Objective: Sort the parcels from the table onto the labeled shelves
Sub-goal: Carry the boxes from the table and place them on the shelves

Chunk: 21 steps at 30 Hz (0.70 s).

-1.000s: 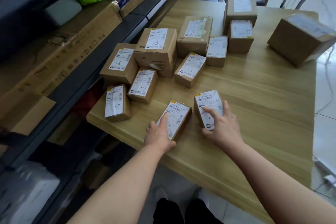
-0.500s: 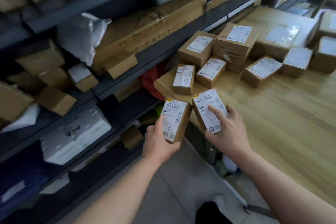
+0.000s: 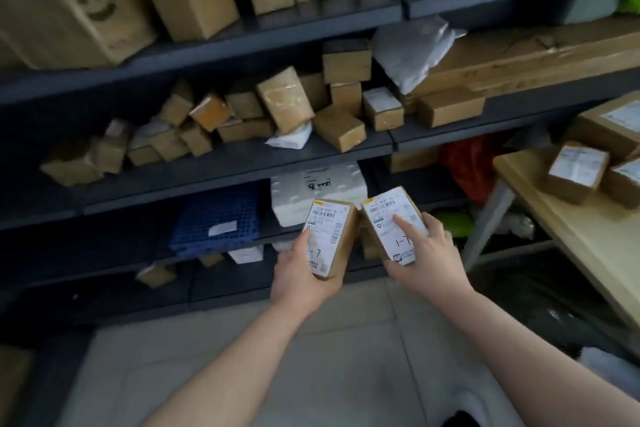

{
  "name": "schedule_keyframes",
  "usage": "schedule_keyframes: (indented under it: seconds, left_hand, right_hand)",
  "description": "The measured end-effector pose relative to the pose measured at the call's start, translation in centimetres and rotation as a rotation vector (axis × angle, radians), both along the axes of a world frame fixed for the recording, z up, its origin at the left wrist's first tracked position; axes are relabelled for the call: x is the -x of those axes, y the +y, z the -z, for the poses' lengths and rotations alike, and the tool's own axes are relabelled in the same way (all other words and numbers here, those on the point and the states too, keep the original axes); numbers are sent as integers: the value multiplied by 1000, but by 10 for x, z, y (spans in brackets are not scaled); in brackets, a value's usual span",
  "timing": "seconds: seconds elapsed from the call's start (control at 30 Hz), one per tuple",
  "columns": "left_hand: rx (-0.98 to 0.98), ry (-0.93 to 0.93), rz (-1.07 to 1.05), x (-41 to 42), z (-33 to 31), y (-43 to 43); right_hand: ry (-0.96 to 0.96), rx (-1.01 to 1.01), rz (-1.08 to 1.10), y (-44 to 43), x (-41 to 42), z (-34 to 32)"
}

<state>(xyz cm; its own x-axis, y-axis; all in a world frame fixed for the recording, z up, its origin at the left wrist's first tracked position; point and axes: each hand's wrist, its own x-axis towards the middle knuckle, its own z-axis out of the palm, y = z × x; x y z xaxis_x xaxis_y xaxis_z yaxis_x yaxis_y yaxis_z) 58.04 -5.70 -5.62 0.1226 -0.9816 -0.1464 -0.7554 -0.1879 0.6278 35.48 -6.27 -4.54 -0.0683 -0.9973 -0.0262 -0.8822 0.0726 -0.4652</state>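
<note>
I face dark grey shelves (image 3: 221, 48) stacked with brown parcels. My left hand (image 3: 298, 274) grips a small brown parcel (image 3: 329, 236) whose white label reads 1-7. My right hand (image 3: 429, 253) grips a second small parcel (image 3: 388, 215), also marked 1-7, with the index finger lying across its label. Both parcels are held side by side in front of the lower shelves, above the floor. The wooden table (image 3: 581, 239) stands at the right edge with more labelled parcels (image 3: 578, 173) on it.
The middle shelf holds several small brown boxes (image 3: 287, 104) and a white bag (image 3: 412, 48). Lower down sit a white foam box (image 3: 318, 191) and a blue crate (image 3: 221, 215). A large marked carton (image 3: 76, 0) fills the top left. Pale floor tiles (image 3: 346, 357) lie below.
Both hands lifted their parcels off the table and carried them left to the shelves. The view swung left, so the table now sits at the right edge.
</note>
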Motion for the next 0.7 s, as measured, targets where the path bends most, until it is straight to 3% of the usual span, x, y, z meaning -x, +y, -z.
schedule_keyframes:
  seconds: [0.7]
  left_hand:
    - [32,-150,-751,-265,-38,16]
  right_hand:
    - [-20,46,-757,-137,-321,-26]
